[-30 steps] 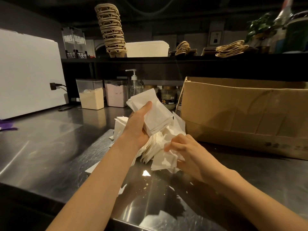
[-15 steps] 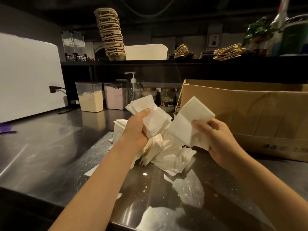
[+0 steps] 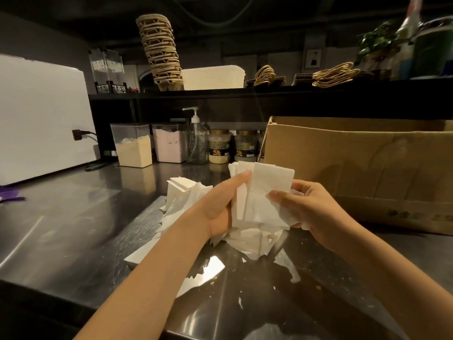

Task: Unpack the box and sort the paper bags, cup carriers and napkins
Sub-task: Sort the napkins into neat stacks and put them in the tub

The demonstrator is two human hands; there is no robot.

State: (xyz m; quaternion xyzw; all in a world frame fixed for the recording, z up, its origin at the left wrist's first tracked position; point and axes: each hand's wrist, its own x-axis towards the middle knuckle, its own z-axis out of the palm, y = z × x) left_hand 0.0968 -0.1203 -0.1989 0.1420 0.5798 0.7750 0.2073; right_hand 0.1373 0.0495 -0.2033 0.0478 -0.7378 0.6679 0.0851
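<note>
Both hands hold one stack of white napkins [image 3: 263, 192] above the steel counter [image 3: 73, 229]. My left hand [image 3: 220, 204] grips the stack's left side, thumb up along its front. My right hand [image 3: 311, 207] pinches the right side, thumb pressed on the front napkin. Under them lies a loose pile of napkins [image 3: 186, 200] on the counter. The open cardboard box [image 3: 362, 168] stands at the right, its inside hidden. On the upper shelf stand a tall stack of cup carriers [image 3: 160, 50] and folded paper bags with twisted handles [image 3: 335, 74].
A white appliance [image 3: 41, 116] fills the left. Against the back stand two powder containers [image 3: 133, 146], a pump bottle [image 3: 196, 141] and jars [image 3: 219, 147]. A white tub [image 3: 213, 77] sits on the shelf [image 3: 245, 90]. Purple scraps [image 3: 12, 195] lie far left.
My right hand lifted a bunch of napkins from the pile and brought it left against the stack in my left hand. Both hands now hold one joined stack.
</note>
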